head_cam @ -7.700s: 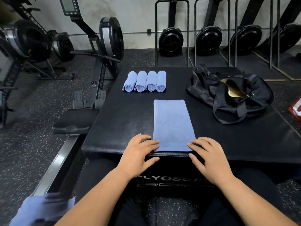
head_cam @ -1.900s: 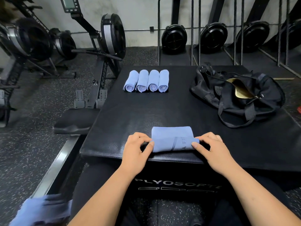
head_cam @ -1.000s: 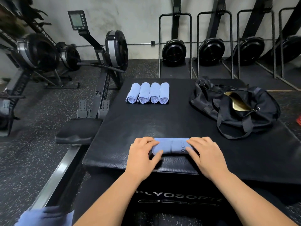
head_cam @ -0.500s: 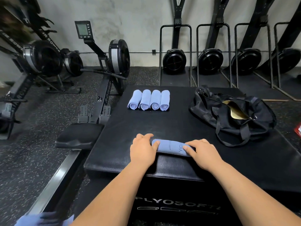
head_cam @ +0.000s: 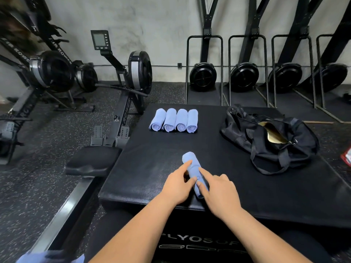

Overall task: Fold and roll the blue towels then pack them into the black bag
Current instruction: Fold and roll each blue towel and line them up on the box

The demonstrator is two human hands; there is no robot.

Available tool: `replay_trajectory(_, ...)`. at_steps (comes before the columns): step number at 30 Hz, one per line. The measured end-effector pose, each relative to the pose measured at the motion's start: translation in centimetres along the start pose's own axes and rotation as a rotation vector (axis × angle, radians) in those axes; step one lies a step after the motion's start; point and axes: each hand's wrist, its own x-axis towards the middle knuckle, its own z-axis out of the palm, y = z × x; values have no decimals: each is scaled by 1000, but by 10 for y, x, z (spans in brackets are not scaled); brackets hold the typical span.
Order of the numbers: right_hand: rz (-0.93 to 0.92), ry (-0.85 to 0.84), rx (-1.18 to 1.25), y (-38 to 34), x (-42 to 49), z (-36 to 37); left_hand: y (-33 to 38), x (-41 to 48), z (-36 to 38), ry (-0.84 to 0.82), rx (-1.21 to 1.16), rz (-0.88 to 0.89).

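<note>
A rolled blue towel [head_cam: 191, 163] lies on the black padded box [head_cam: 144, 168] near its front edge, its length pointing away from me. My left hand [head_cam: 177, 186] pinches the roll from the left with forefinger and thumb. My right hand [head_cam: 221, 193] holds its near end from the right, forefinger laid along it. Several more rolled blue towels [head_cam: 173, 120] sit side by side in a row at the back of the box. The black bag [head_cam: 252, 135] lies at the back right, unzipped, with a gold lining [head_cam: 273, 130] showing.
A rowing machine [head_cam: 131, 86] and its seat [head_cam: 91, 164] stand close to the box's left side. Upright rowers [head_cam: 245, 76] line the back wall. Loose blue cloth [head_cam: 47, 257] lies at the bottom left, and a red and white item [head_cam: 347, 156] at the right edge.
The flat folded towel was rolled up from the near end. In the last half second the roll was turned from lying crosswise to pointing away from me, and both hands came closer together.
</note>
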Motion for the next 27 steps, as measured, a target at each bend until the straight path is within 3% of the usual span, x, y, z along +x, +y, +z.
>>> replay_trajectory(8, -241, -103, -43, 33, -9, -5, 2, 15, 2, -74, 122, 77)
replay_trajectory(21, -41, 1, 79, 40, 38, 5, 13, 43, -1, -60, 243, 188)
replay_trajectory(27, -23, 26, 113, 42, 76, 10, 1, 72, -10, -49, 235, 146)
